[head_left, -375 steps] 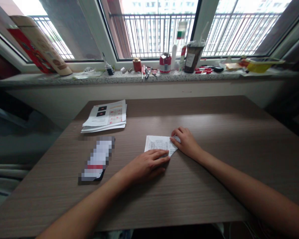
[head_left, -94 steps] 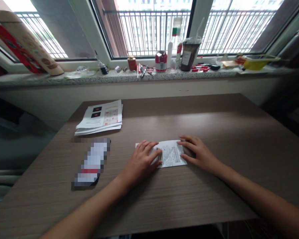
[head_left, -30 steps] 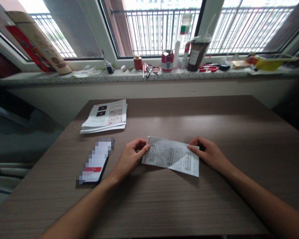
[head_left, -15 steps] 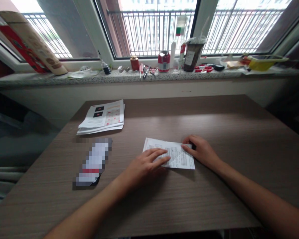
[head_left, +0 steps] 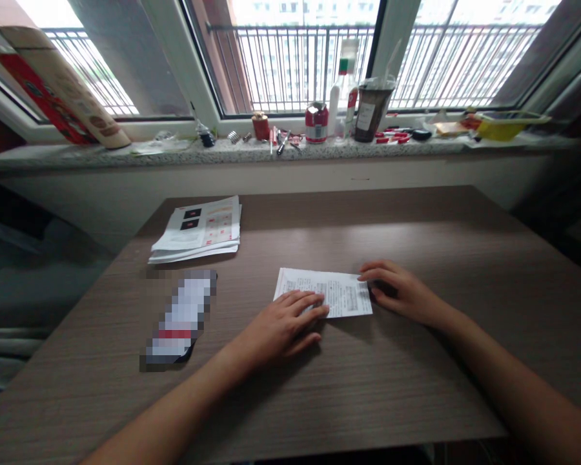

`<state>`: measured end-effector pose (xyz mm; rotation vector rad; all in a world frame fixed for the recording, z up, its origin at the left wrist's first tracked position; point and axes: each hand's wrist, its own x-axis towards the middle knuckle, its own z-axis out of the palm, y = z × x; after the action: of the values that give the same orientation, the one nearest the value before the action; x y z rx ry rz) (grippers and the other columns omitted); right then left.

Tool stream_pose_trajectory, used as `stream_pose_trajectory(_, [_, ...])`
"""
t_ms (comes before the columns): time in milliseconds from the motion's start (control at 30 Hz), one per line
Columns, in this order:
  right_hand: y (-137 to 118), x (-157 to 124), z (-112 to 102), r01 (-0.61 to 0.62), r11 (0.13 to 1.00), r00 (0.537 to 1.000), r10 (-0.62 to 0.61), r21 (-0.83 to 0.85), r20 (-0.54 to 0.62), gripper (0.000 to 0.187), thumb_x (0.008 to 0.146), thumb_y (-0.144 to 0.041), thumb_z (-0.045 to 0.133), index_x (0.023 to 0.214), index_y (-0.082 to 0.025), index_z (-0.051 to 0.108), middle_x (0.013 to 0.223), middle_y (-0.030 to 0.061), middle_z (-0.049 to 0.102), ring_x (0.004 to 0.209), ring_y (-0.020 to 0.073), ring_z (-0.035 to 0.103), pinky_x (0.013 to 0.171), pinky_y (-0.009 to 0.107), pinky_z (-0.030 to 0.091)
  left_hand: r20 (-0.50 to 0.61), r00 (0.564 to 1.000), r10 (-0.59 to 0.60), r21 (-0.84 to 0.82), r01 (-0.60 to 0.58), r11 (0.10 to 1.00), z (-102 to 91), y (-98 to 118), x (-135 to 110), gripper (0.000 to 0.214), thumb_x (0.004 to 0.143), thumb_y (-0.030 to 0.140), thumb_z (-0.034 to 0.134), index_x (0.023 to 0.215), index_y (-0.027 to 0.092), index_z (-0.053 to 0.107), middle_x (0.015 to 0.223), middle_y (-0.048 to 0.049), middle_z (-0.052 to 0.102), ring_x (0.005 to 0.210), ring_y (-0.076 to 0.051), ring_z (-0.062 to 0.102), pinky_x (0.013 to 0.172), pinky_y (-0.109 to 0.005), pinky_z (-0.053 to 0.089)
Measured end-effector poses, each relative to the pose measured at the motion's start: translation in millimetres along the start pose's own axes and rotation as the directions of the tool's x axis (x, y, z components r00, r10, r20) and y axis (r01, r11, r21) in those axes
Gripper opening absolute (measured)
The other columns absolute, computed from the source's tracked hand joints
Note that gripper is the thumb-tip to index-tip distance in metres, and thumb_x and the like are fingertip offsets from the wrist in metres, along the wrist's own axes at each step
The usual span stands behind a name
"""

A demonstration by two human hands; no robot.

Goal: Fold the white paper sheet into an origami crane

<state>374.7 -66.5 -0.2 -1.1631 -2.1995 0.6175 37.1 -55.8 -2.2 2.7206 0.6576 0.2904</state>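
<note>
A small printed sheet of paper (head_left: 336, 294), apparently folded, lies on the wooden table. My left hand (head_left: 293, 320) rests across its lower left part, fingers stretched out and thumb apart on the near side; some of the print is hidden beneath it. At the sheet's right edge is my right hand (head_left: 399, 289), fingers slightly curled and apart, with nothing gripped between them. Its fingertips are beside the upper right corner; whether they touch the paper I cannot tell.
A stack of printed papers (head_left: 196, 229) lies at the table's far left. Nearer stands out a blurred phone-like object (head_left: 181, 320) lying flat. Along the windowsill (head_left: 244, 155) are a red can (head_left: 316, 123), a dark drink cup (head_left: 369, 113), a clear bottle (head_left: 348, 84) and a yellow container (head_left: 501, 129).
My right hand has slid slightly right, and its thumb has come off the sheet. The sheet's near right corner has shifted up and left. My left thumb has spread out from beneath the hand.
</note>
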Motion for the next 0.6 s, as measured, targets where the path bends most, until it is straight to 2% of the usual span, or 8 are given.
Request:
stream_pose_trajectory(67, [0, -2, -2, 0.016, 1.000, 0.999, -0.016, 0.010, 0.032, 0.031, 0.094, -0.021, 0.061, 0.123, -0.028, 0.066, 0.130, 0.0095, 0.065, 0.120, 0.0256, 0.062, 0.102, 0.045, 0.052, -0.007, 1.000, 0.002, -0.016, -0.002, 1.000, 0.0, 1, 0, 0.047, 0.103, 0.039, 0.057, 0.148, 0.028, 0.049, 0.156, -0.0098, 0.048, 0.144, -0.031, 0.044, 0.119, -0.054, 0.038])
stream_pose_trajectory(167, [1, -1, 1, -0.017, 0.999, 0.999, 0.015, 0.031, 0.039, 0.021, 0.097, -0.026, 0.060, 0.116, -0.027, 0.069, 0.121, 0.0089, 0.070, 0.111, 0.0247, 0.066, 0.097, 0.044, 0.054, -0.033, 0.999, 0.006, -0.038, -0.007, 0.999, 0.6, 1, 0, 0.045, 0.102, 0.037, 0.059, 0.145, 0.027, 0.052, 0.156, -0.0099, 0.049, 0.143, -0.031, 0.045, 0.119, -0.054, 0.039])
stream_pose_trajectory(367, [-2, 9, 14, -0.114, 0.992, 0.993, 0.112, -0.054, -0.046, 0.014, 0.100, -0.032, 0.057, 0.102, -0.024, 0.068, 0.101, 0.0074, 0.073, 0.095, 0.0245, 0.067, 0.087, 0.041, 0.054, -0.064, 0.998, 0.013, -0.045, -0.015, 0.999, 2.6, 1, -2, 0.044, 0.100, 0.036, 0.062, 0.142, 0.026, 0.055, 0.154, -0.0115, 0.050, 0.141, -0.032, 0.047, 0.117, -0.056, 0.041])
stream_pose_trajectory(600, [-5, 27, 24, -0.162, 0.978, 0.985, 0.153, -0.131, -0.078, 0.013, 0.099, -0.031, 0.057, 0.096, -0.022, 0.066, 0.095, 0.0072, 0.070, 0.090, 0.0238, 0.064, 0.082, 0.038, 0.051, -0.078, 0.997, 0.005, -0.094, -0.012, 0.995, 1.8, 2, -1, 0.039, 0.099, 0.030, 0.062, 0.138, 0.023, 0.055, 0.145, -0.0130, 0.056, 0.136, -0.031, 0.051, 0.113, -0.051, 0.046])
